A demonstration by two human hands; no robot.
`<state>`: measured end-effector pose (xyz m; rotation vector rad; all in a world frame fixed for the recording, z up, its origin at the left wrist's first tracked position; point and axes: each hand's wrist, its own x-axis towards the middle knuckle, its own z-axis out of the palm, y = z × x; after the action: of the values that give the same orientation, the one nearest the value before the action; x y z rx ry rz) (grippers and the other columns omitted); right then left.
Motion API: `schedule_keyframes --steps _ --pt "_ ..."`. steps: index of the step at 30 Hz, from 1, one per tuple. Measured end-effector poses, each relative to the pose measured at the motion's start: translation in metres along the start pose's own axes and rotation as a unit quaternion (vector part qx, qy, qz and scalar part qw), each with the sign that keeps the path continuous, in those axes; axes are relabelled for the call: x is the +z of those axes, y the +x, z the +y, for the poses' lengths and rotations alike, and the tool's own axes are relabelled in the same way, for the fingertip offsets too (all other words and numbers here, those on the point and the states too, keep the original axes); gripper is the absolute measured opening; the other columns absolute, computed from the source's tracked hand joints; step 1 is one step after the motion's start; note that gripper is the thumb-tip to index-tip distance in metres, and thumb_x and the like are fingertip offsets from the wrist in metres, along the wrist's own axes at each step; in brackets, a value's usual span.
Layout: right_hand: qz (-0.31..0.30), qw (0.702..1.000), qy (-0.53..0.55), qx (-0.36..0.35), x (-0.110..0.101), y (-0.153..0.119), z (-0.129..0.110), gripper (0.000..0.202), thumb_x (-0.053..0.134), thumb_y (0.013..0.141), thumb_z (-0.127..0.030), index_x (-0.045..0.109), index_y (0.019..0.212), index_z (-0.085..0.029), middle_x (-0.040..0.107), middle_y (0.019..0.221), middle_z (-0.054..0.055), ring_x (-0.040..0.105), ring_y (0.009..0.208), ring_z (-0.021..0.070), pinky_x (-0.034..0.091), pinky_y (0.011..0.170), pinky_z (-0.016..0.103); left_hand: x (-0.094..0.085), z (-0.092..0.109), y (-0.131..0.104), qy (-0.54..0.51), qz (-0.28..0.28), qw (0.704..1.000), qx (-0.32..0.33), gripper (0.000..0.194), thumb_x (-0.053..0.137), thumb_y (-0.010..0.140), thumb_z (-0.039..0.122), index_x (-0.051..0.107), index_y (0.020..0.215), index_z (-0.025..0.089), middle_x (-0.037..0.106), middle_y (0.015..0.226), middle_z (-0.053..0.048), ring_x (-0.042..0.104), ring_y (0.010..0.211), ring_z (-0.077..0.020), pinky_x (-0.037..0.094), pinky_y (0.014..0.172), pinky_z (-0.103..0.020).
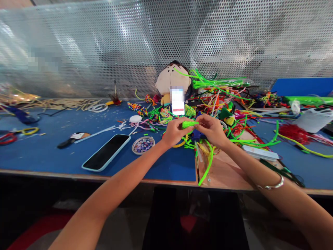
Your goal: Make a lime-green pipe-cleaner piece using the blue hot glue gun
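Observation:
Over the table's middle, my left hand [173, 132] pinches a bright green fuzzy piece [188, 124], which looks like bundled or woven pipe cleaners. My right hand [212, 130] has its fingertips closed on the narrow end of that same piece. Green pipe cleaner strands [207, 170] hang below my hands toward the table's front edge; whether they join the held piece cannot be seen. Just behind my hands a lit phone [178, 103] leans upright against a plush doll [173, 79].
Left of my arms lie a dark-screened phone [107, 152], a round coaster-like disc [143, 144], a white oval object [135, 118] and scissors [28, 131]. Tangled colourful pipe cleaners [235, 121] crowd the right side. A perforated metal panel [109, 48] closes off the back.

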<state>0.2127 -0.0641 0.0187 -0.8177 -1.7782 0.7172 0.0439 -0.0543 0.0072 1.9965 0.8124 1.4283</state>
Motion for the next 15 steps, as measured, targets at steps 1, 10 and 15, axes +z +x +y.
schedule_keyframes --steps 1,10,15 --pt "0.001 1.0 -0.001 0.0 0.0001 0.0 0.0 0.016 0.063 0.074 -0.032 0.054 0.077 -0.019 0.048 0.065 -0.004 0.043 0.058 0.0089 0.034 0.054 0.023 -0.0001 0.0002 0.0 0.0 0.0 1.0 0.0 0.027 0.068 0.071 0.038 0.07 0.085 0.014 0.07 0.079 -0.003 0.059 0.069 -0.0128 0.045 0.063 -0.021" --pt "0.004 1.0 -0.008 0.006 0.0006 -0.0002 0.0002 0.02 0.064 0.074 -0.035 0.054 0.077 -0.019 0.048 0.064 -0.004 0.043 0.058 0.0092 0.034 0.054 0.024 -0.0009 -0.0004 0.0001 0.016 -0.001 1.0 0.005 0.026 0.067 0.072 0.038 0.07 0.085 0.015 0.07 0.079 -0.003 0.06 0.069 -0.013 0.045 0.063 -0.022" --pt "0.005 1.0 -0.01 0.01 0.0013 0.0 0.0006 0.019 0.063 0.074 -0.035 0.053 0.077 -0.019 0.047 0.064 -0.004 0.043 0.057 0.0091 0.034 0.053 0.024 0.0001 -0.0022 -0.0002 0.011 0.004 1.0 0.005 0.026 0.067 0.072 0.038 0.071 0.085 0.015 0.071 0.078 -0.003 0.06 0.068 -0.0126 0.045 0.062 -0.021"
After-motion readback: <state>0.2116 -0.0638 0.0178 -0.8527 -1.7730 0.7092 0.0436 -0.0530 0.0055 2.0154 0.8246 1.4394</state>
